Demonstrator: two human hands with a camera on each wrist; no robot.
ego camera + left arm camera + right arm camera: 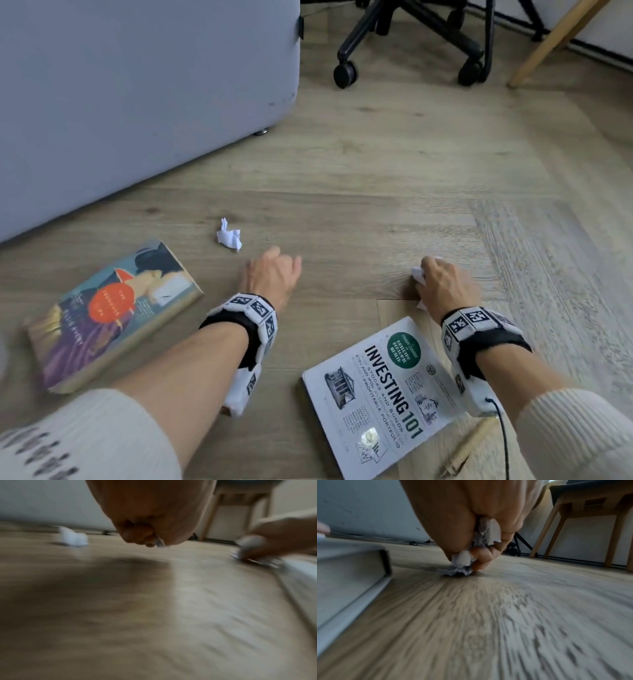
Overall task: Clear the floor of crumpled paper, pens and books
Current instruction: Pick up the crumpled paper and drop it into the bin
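My right hand is down on the wooden floor and grips a white crumpled paper; the right wrist view shows its fingers curled round that wad. My left hand is a closed fist just above the floor, and a sliver of crumpled paper pokes out between its curled fingers. Another crumpled paper lies loose beyond the left hand. A colourful novel lies at the left, a white "Investing 101" book under my right forearm, and a wooden pen at the bottom right.
A grey upholstered block on small feet fills the upper left. An office chair's wheeled base and a slanted wooden leg stand at the back. The right wrist view shows a wooden chair to the right.
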